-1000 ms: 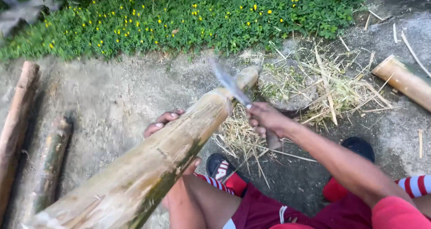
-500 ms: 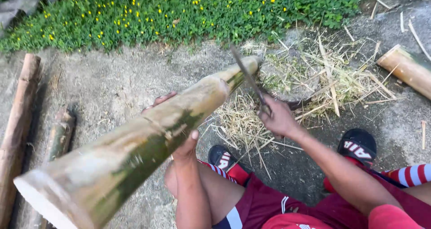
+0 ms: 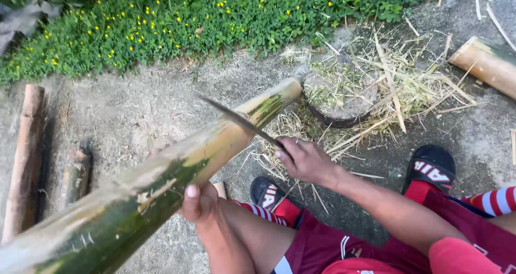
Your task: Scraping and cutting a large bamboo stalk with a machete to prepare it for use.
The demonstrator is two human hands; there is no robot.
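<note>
A thick bamboo pole point(image 3: 161, 182), partly green and partly scraped pale, slants from the lower left up to a round wooden stump point(image 3: 338, 99), where its far end rests. My left hand point(image 3: 198, 203) grips the pole from underneath near its middle, thumb on top. My right hand point(image 3: 303, 158) is closed on the handle of a long dark knife point(image 3: 242, 122). The blade lies across the pole's upper side, pointing up and left.
Straw-like shavings point(image 3: 398, 88) litter the ground around the stump. Another bamboo piece point(image 3: 484, 64) lies at the right edge, and two old logs point(image 3: 24, 156) lie at the left. Green plants with yellow flowers point(image 3: 215, 16) border the far side. My sandalled feet point(image 3: 432, 166) rest below.
The knife has swung from upright near the pole's far tip down and toward me, so the blade now lies on the pole's middle. The pole has shifted slightly in view.
</note>
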